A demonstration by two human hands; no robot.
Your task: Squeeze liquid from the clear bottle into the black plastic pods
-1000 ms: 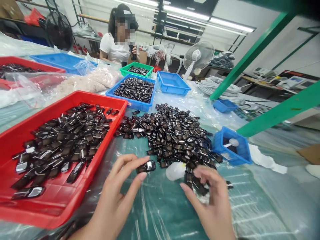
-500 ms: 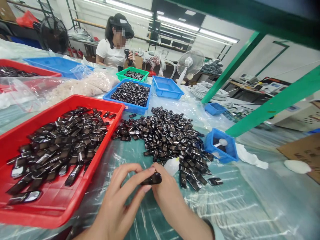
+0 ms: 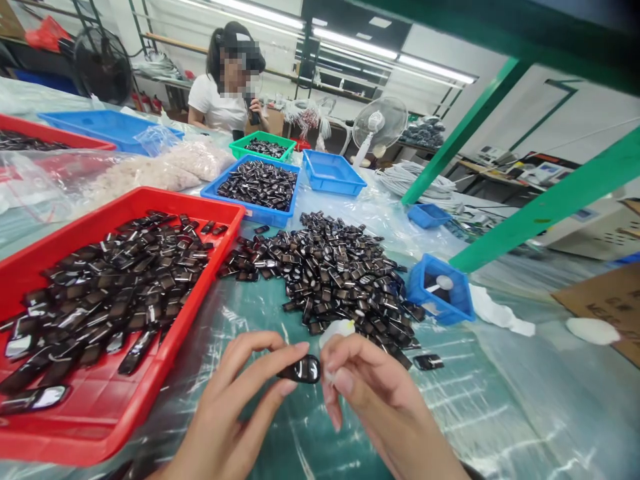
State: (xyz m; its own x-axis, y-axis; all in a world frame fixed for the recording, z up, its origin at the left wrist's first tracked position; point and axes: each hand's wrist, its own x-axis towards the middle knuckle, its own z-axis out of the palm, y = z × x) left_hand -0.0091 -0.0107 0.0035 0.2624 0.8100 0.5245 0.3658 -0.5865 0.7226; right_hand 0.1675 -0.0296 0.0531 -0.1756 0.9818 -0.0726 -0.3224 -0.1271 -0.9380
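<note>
My left hand [image 3: 227,417] pinches a small glossy black part [image 3: 301,369] between thumb and fingers, low over the table. My right hand [image 3: 385,403] is just to its right, fingers curled and pinched close to the part's end; a bit of white shows at its fingertips, too small to name. Just beyond the hands a small white bottle [image 3: 336,329] lies at the near edge of a big pile of the same black parts [image 3: 340,270]. On the left, a red tray [image 3: 203,293] holds several more of these parts.
A small blue bin [image 3: 457,303] with a white item stands right of the pile. Farther back are a blue tray of parts [image 3: 250,212], a green tray [image 3: 239,145] and another blue tray [image 3: 333,172]. A person [image 3: 220,100] sits at the far end. Green frame beams [image 3: 545,207] slant on the right.
My right hand left the pile and came over to the black part held in my left hand. It now sits pinched beside the part's end. The left hand kept its hold.
</note>
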